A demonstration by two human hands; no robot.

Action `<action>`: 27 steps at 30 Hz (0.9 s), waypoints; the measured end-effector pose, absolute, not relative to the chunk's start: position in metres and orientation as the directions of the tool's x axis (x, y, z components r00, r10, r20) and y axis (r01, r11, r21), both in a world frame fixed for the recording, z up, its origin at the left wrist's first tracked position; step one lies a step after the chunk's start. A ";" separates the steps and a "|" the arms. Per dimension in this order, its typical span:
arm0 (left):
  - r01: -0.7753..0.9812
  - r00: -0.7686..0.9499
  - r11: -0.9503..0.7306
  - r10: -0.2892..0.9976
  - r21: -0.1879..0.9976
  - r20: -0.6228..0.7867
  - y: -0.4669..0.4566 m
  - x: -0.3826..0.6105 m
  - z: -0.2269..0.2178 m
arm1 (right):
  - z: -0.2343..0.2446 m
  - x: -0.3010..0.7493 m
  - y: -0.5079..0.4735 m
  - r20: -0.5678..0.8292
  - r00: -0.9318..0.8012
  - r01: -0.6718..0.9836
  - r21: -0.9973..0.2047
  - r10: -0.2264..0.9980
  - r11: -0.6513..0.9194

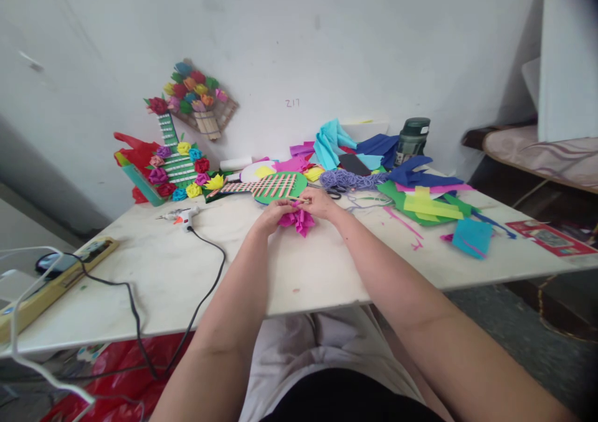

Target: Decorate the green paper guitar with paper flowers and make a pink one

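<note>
Both of my hands meet over the table around a magenta crepe paper flower (299, 221), its petals hanging down below the fingers. My left hand (276, 213) is closed on the left side of the flower. With fingers pinched, my right hand (319, 201) grips its base, where a thin pale strip or stem shows between the hands; its exact kind is hard to make out. Just beyond them lies a green guitar-shaped craft (275, 187) with pinkish crossed strips on it. Scissors (334, 193) lie partly hidden behind my right hand.
A hot glue gun (185, 218) rests at left, its black cord crossing the table to a power strip (60, 279). A flower-trimmed green guitar craft (180, 164) leans on the wall. Purple yarn (352, 180), coloured paper (430, 204) and a dark bottle (412, 140) stand right.
</note>
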State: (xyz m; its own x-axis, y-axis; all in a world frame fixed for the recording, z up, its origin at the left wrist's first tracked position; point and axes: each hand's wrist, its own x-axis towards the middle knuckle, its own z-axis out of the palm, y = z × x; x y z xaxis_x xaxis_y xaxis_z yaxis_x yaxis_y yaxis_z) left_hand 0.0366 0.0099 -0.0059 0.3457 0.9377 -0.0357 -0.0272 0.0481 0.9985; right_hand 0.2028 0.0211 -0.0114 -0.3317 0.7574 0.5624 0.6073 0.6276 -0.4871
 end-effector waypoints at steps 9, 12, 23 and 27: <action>-0.114 0.244 0.038 0.970 0.993 -0.009 0.014 0.037 -0.009 | 0.000 0.204 0.014 0.502 -0.317 0.636 -0.517 0.805 0.573; -0.094 0.226 0.020 0.974 0.995 0.002 0.015 0.036 -0.009 | 0.007 0.207 0.012 0.473 -0.308 0.610 -0.568 0.826 0.553; -0.060 0.184 -0.065 0.980 0.996 0.075 0.014 0.033 -0.008 | -0.001 0.210 0.019 0.490 -0.323 0.576 -0.577 0.810 0.579; -0.032 0.169 -0.068 0.983 0.997 0.072 0.012 0.034 -0.006 | -0.003 0.211 0.021 0.507 -0.333 0.548 -0.582 0.795 0.601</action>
State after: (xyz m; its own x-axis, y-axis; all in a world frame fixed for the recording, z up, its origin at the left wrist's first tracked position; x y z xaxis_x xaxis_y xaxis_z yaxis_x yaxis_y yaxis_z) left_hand 0.0336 0.0116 -0.0060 0.1690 0.9830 0.0722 -0.0320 -0.0678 0.9972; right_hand 0.2111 0.0212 -0.0034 -0.3327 0.7949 0.5074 0.5478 0.6008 -0.5822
